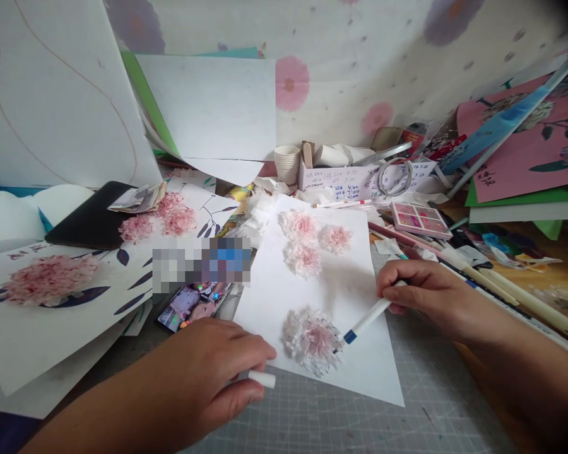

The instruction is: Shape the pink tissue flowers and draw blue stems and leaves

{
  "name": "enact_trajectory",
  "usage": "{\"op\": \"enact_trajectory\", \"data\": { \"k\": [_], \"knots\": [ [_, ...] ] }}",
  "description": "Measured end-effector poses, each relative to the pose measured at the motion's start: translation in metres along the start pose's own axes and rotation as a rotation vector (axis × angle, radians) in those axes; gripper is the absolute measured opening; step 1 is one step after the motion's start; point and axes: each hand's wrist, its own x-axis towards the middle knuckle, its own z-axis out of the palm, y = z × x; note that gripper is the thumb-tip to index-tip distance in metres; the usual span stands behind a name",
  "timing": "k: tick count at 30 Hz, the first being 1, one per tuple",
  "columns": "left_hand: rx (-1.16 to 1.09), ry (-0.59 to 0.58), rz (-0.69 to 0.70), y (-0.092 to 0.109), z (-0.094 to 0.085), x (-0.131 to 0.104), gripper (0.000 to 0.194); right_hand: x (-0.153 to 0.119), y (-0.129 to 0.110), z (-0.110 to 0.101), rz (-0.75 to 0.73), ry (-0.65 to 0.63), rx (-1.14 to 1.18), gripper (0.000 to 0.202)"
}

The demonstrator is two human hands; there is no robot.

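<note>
My right hand (423, 296) is closed around a white marker (372, 317) with a dark blue band near its tip. The tip meets the right edge of a pale pink and white paper flower (312, 340), whose outer petals carry dark marks. Between the fingers of my left hand (218, 366) is a white marker cap (262, 378); that hand rests by the left edge of the white sheet (350, 284). Farther up the sheet sit three smaller flowers, one of them a pink flower (336, 239) on the right.
A lit phone (196, 306) lies left of the sheet, beside finished flower pictures (94, 321). Paper cups (287, 165), a marked white box (331, 183), a small palette (420, 219) and several brushes and pens crowd the back and right. A grey cutting mat (360, 429) lies underneath.
</note>
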Motion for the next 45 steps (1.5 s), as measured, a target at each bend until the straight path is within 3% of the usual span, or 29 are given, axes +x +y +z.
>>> {"op": "enact_trajectory", "data": {
  "k": [10,15,20,26,32,40,45],
  "knots": [
    [-0.018,-0.025,-0.011,0.0,0.0,0.0,0.013,-0.005,-0.009,0.014,-0.052,-0.113,-0.12,0.017],
    [-0.013,-0.039,-0.021,-0.001,0.0,-0.002,0.014,-0.004,-0.005,0.011,-0.074,-0.065,-0.09,0.019],
    [-0.015,-0.042,-0.032,-0.002,0.001,-0.001,0.016,-0.005,-0.01,0.021,-0.095,-0.132,-0.171,0.017],
    [-0.014,-0.04,-0.031,-0.001,0.001,-0.002,0.015,-0.006,-0.012,0.023,-0.093,-0.091,-0.168,0.022],
    [-0.002,-0.037,-0.042,-0.001,0.001,0.0,0.013,-0.005,-0.01,0.023,-0.094,-0.129,-0.232,0.021],
    [0.004,-0.074,-0.066,0.002,-0.002,-0.001,0.015,-0.014,-0.015,0.025,-0.265,-0.107,-0.386,0.02],
    [-0.016,-0.052,-0.055,0.001,0.0,-0.001,0.014,-0.017,-0.017,0.025,-0.297,-0.085,-0.39,0.023]
  ]
}}
